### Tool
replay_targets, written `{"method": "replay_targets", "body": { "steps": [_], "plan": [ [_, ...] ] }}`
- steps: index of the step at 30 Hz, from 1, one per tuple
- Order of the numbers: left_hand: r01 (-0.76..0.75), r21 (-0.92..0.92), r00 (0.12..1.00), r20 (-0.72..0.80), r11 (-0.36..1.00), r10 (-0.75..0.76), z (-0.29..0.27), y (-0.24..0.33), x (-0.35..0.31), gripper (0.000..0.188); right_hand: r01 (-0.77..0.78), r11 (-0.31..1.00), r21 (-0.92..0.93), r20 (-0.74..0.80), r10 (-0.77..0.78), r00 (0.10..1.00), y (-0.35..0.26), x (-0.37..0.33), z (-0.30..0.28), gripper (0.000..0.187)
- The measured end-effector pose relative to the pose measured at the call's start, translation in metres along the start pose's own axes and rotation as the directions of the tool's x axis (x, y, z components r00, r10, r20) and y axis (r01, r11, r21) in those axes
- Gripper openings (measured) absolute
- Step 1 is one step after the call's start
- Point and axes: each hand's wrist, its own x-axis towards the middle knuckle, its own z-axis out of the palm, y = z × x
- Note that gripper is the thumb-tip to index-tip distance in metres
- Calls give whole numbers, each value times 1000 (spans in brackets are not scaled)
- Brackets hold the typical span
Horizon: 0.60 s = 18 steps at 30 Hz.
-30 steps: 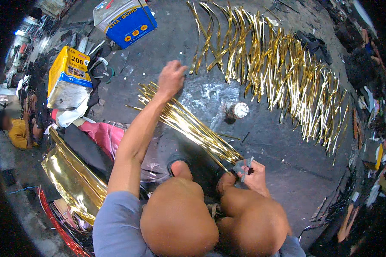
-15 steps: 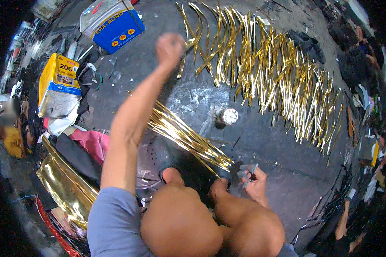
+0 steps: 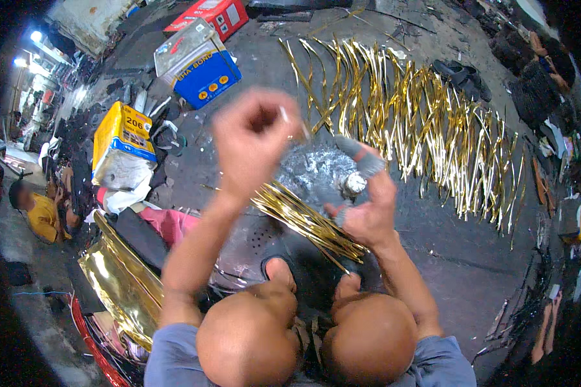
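Gold strips (image 3: 426, 135) lie loose, some crossing, in a broad row on the dark floor (image 3: 452, 271), ahead of the person and toward the right. Nearer the feet, a bundle (image 3: 306, 226) of similar strips lies slantwise, its lower end close to the right foot (image 3: 347, 284).

Left hand (image 3: 248, 145): blurred, fingers curled; a pale sliver shows at the fingertips, but whether it is pinched cannot be told. Right hand (image 3: 371, 216): over the bundle's side, forefinger and thumb spread apart, both bearing grey wraps (image 3: 371, 166). White-topped pot (image 3: 354, 183) appears between them.

Blue tin (image 3: 206, 77), red box (image 3: 219, 19) and yellow tin (image 3: 119, 138) stand upper left; gold sheet (image 3: 119, 277) lies lower left.
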Motion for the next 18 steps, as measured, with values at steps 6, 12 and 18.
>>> {"method": "replay_targets", "body": {
  "steps": [6,12,18],
  "plan": [
    [447,-365,856,-92,817,-509,15,-48,-99,12,-170,984,61,274,147,950,18,-24,31,51],
    [566,-472,754,-34,676,-656,22,-66,-115,13,-115,993,-26,223,118,968,22,-42,34,34],
    [550,-682,723,101,481,-684,24,-71,-123,13,-77,996,-45,123,82,989,22,-43,34,28]
  ]
}}
